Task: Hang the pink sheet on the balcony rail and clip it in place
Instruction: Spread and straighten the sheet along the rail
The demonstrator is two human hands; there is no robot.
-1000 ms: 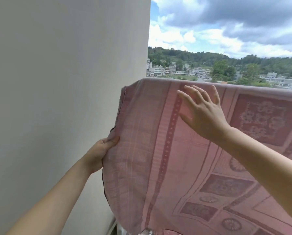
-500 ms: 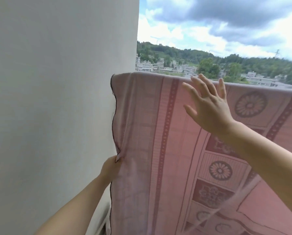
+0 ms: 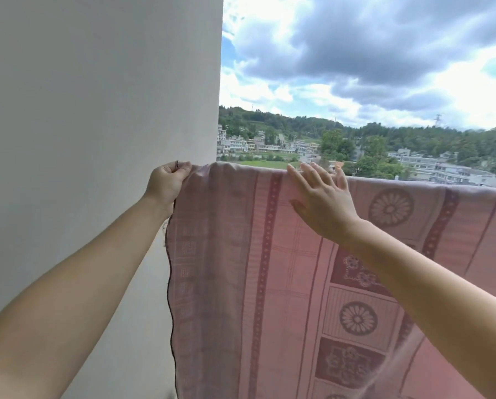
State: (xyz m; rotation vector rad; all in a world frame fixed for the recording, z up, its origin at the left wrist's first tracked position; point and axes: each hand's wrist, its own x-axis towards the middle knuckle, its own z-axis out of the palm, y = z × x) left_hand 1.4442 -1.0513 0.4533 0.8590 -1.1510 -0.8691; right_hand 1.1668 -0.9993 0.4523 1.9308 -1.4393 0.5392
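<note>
A pink sheet [image 3: 270,283] hangs draped over a balcony rail beside a white wall [image 3: 97,110], the rail itself hidden under the cloth. The left hand [image 3: 166,182] pinches the sheet's top corner at the wall end; the right hand [image 3: 321,203] lies open, fingers flat on the fold. Thin, limp and light, the cloth looks likely to slide, so hems and corners are the best holds.

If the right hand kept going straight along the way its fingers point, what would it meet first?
The right hand points up and forward with straight fingers lying on the pink sheet. It would likely slide over the sheet's top fold, then into open air beyond; the rail itself is hidden, and depth is unclear.
</note>
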